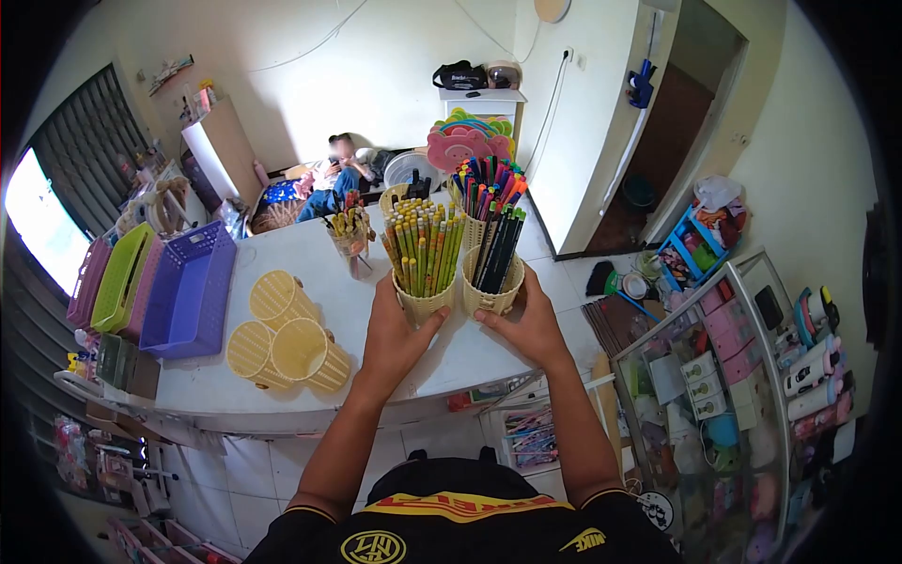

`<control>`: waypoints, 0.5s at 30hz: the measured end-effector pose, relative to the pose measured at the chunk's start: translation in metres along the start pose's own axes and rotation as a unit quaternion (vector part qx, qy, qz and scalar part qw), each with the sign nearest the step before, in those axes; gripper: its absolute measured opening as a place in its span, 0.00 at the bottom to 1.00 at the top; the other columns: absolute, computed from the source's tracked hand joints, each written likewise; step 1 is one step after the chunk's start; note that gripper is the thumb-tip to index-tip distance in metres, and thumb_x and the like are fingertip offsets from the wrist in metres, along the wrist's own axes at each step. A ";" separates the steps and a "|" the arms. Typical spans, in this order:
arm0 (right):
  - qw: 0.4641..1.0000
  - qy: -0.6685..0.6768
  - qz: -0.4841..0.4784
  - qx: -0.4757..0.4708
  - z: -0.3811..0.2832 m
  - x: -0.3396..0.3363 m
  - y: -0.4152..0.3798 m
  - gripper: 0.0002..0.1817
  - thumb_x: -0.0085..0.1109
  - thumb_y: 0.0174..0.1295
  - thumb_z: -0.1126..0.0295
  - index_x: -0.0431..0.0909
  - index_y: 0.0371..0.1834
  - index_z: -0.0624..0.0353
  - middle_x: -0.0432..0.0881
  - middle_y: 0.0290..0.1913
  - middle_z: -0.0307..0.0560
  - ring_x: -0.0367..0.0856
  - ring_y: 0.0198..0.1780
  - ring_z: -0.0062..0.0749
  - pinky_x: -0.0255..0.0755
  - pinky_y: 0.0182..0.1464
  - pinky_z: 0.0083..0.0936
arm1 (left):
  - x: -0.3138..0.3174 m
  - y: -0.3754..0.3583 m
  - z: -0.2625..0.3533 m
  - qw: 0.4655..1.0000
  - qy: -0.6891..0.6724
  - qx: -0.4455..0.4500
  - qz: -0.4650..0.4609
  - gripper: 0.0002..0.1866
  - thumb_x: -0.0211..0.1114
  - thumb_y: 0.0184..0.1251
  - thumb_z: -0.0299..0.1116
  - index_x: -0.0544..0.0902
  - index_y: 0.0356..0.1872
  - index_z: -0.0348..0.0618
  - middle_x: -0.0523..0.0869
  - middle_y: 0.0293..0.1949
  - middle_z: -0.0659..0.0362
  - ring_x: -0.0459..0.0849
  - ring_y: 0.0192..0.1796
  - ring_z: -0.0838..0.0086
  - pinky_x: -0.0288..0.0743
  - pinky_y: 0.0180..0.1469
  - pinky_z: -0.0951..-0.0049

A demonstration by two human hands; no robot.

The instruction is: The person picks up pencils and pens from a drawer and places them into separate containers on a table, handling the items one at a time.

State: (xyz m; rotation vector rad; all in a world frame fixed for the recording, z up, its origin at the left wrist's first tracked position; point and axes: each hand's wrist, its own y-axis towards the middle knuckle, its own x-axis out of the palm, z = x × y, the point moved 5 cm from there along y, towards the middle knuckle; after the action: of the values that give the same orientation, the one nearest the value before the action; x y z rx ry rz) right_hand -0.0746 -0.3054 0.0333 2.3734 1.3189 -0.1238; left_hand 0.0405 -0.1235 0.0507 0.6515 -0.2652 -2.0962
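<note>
Table (pixel 460 352) ahead, double grip

Faces a broad white top. Has, at nine o'clock from the grip, a purple basket (pixel 183 340) and, closer in, three cream cups (pixel 327 364) clustered together. Clasps a pencil cup (pixel 418 306) in the left hand (pixel 393 336), thumb across its front; likewise clasps a pen cup (pixel 494 301), at three o'clock from it, in the right hand (pixel 529 329). Offers no clear look at either base against the tabletop. Has a clear cup (pixel 355 258) of slim tools (pixel 348 222) at ten, coloured markers (pixel 489 188) at twelve. Shows, smallest, yellow-green pencils (pixel 423 249) and black pens (pixel 496 254) in the held cups.
</note>
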 end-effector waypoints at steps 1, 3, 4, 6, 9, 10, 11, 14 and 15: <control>1.000 -0.007 0.002 -0.001 0.000 -0.001 0.000 0.51 0.80 0.52 0.67 0.55 0.76 0.63 0.74 0.67 0.59 0.75 0.68 0.45 0.68 0.71 0.36 | 0.000 -0.001 -0.001 1.000 0.004 0.004 -0.004 0.42 0.77 0.59 0.32 0.63 0.70 0.30 0.74 0.63 0.42 0.74 0.66 0.54 0.67 0.68 0.61; 1.000 -0.006 -0.001 -0.002 0.003 0.000 0.000 0.54 0.80 0.52 0.66 0.53 0.77 0.63 0.71 0.70 0.61 0.71 0.72 0.47 0.66 0.73 0.38 | 0.000 -0.003 -0.002 1.000 0.009 0.021 0.009 0.44 0.77 0.59 0.32 0.61 0.71 0.30 0.73 0.63 0.42 0.74 0.67 0.52 0.67 0.68 0.60; 1.000 -0.014 -0.002 0.000 0.004 0.001 -0.001 0.54 0.80 0.52 0.66 0.53 0.77 0.63 0.71 0.70 0.61 0.71 0.72 0.47 0.66 0.73 0.38 | -0.001 -0.006 -0.001 0.999 0.022 0.036 0.021 0.46 0.78 0.59 0.33 0.59 0.73 0.31 0.72 0.63 0.41 0.73 0.67 0.51 0.67 0.68 0.59; 0.996 -0.046 0.066 -0.041 0.002 -0.004 -0.007 0.57 0.80 0.52 0.66 0.48 0.79 0.62 0.66 0.73 0.59 0.66 0.75 0.46 0.63 0.73 0.41 | -0.003 -0.017 0.002 0.996 0.068 0.042 0.043 0.47 0.78 0.59 0.33 0.57 0.74 0.31 0.71 0.64 0.41 0.72 0.68 0.50 0.68 0.68 0.58; 0.990 -0.040 0.132 -0.021 -0.002 -0.012 -0.029 0.56 0.78 0.55 0.65 0.46 0.80 0.62 0.63 0.74 0.61 0.66 0.74 0.47 0.64 0.72 0.43 | -0.017 -0.043 0.016 0.991 0.104 0.050 0.063 0.49 0.79 0.56 0.33 0.57 0.75 0.34 0.71 0.65 0.42 0.72 0.67 0.51 0.71 0.65 0.59; 0.986 -0.072 0.153 -0.013 -0.002 -0.012 -0.042 0.51 0.75 0.57 0.65 0.51 0.79 0.63 0.64 0.74 0.62 0.68 0.72 0.48 0.65 0.70 0.43 | -0.021 -0.050 0.018 0.992 0.096 0.065 0.057 0.48 0.79 0.54 0.32 0.59 0.74 0.36 0.71 0.65 0.43 0.74 0.67 0.53 0.73 0.63 0.60; 0.986 -0.080 0.146 -0.016 0.001 -0.014 -0.056 0.51 0.75 0.57 0.65 0.51 0.79 0.63 0.64 0.74 0.62 0.68 0.72 0.48 0.65 0.70 0.43 | -0.029 -0.058 0.011 0.992 0.088 0.061 0.064 0.48 0.79 0.54 0.32 0.59 0.74 0.36 0.71 0.65 0.43 0.74 0.67 0.53 0.73 0.63 0.60; 0.962 -0.238 0.130 0.013 0.016 -0.013 -0.091 0.42 0.71 0.60 0.65 0.58 0.75 0.63 0.64 0.74 0.63 0.67 0.73 0.52 0.63 0.71 0.45 | -0.022 -0.071 0.015 0.950 0.117 0.263 -0.124 0.45 0.79 0.53 0.32 0.64 0.72 0.38 0.73 0.64 0.43 0.74 0.67 0.53 0.72 0.64 0.59; 0.933 -0.338 0.109 -0.061 0.018 -0.009 -0.104 0.39 0.69 0.62 0.66 0.61 0.74 0.63 0.65 0.73 0.64 0.66 0.73 0.55 0.62 0.72 0.46 | -0.012 -0.073 0.020 0.926 0.128 0.290 -0.203 0.41 0.77 0.56 0.34 0.67 0.71 0.38 0.72 0.66 0.44 0.73 0.68 0.52 0.71 0.66 0.59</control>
State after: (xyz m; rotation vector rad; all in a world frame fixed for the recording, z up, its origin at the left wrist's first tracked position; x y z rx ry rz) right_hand -0.1634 -0.2713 -0.0137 2.0630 0.7061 -0.6988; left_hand -0.0160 -0.0731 0.0416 1.4243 -0.6625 -2.2901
